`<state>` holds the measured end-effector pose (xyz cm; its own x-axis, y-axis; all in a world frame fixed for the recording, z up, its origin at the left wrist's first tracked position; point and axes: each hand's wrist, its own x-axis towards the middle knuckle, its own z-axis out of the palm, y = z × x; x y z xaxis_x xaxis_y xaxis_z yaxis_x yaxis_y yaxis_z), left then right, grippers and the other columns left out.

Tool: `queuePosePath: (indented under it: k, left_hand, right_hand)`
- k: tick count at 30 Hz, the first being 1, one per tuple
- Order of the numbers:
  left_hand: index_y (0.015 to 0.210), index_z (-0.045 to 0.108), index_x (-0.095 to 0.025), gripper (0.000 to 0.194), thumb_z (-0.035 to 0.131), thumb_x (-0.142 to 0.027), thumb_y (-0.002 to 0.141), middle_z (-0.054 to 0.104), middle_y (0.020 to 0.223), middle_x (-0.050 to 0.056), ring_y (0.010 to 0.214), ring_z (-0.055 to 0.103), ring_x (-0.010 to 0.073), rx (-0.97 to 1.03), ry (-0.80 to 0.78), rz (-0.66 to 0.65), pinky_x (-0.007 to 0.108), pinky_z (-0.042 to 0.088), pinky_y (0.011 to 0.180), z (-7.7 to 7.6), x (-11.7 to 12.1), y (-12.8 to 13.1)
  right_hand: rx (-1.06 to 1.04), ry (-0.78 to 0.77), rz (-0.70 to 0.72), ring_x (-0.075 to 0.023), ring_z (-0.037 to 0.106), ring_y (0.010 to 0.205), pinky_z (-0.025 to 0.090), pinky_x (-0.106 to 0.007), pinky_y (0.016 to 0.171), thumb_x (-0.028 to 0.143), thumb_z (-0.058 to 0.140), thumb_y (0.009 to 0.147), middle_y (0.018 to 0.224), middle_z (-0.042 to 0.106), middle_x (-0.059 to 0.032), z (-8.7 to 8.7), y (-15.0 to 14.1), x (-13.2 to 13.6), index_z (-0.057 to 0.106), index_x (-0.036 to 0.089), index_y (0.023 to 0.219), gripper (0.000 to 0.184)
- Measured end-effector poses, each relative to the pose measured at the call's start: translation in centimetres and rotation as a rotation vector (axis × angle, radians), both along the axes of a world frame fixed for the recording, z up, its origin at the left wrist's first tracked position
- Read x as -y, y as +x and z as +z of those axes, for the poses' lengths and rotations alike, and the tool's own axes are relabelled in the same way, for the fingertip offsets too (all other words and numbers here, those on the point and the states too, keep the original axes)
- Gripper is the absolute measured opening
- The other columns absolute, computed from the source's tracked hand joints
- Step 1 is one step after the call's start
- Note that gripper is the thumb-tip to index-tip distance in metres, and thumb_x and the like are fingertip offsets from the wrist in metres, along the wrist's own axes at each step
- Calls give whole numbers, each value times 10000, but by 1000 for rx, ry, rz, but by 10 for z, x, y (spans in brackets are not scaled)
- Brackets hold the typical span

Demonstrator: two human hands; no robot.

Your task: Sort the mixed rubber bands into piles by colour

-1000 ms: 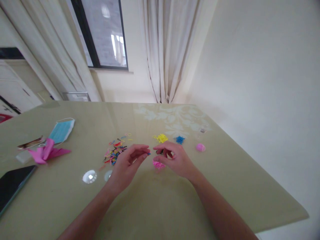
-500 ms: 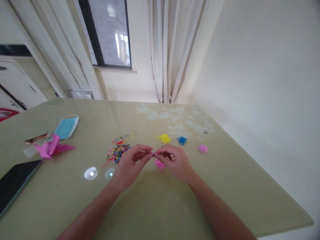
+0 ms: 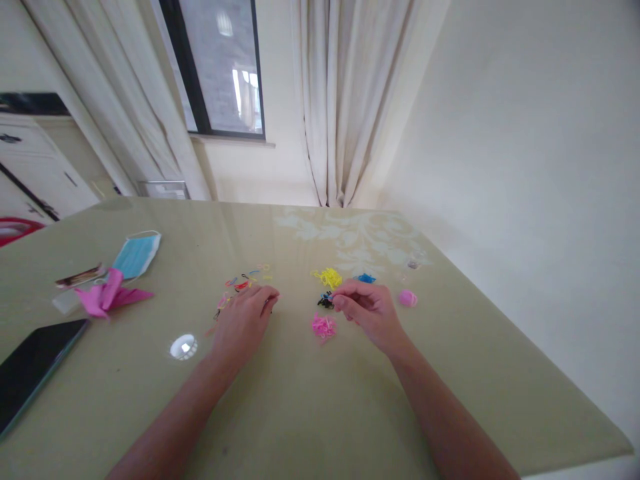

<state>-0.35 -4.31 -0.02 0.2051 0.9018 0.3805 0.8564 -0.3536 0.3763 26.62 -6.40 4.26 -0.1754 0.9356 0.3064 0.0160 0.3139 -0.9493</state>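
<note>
My right hand (image 3: 367, 310) pinches what looks like a small blue rubber band (image 3: 329, 295) at its fingertips, just over a black pile of rubber bands (image 3: 326, 302). A pink pile of bands (image 3: 324, 327) lies nearer to me, a yellow pile (image 3: 330, 277) farther off. Behind the right hand a blue pile (image 3: 365, 278) is partly covered. My left hand (image 3: 247, 317) is over the mixed heap of coloured bands (image 3: 241, 286), hiding most of it. Its fingers are curled together; whatever they hold is hidden.
A pink round object (image 3: 407, 298) and a small clear item (image 3: 413, 265) lie to the right. On the left are a blue face mask (image 3: 137, 257), a pink folded paper piece (image 3: 111, 295), a phone (image 3: 40, 367) and a clear dome (image 3: 183, 347). A wall borders the table's right side.
My hands came together at the fingertips, then parted. The left has moved left over the mixed heap; the right has shifted right, uncovering the black and pink piles.
</note>
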Motion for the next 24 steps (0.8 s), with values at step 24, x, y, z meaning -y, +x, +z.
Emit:
queuePosePath:
  k: [24]
  left_hand:
    - [982,767,-246,191,590,-319,974,836,986,72,900,783,270,303,-24,-38,409,619,843,-2,-4,5]
  right_hand:
    - [902,103,-635,-228,687,740,510,-358,710,297,625,961,900,779,-105,-39,83,-51,830,216,888,233]
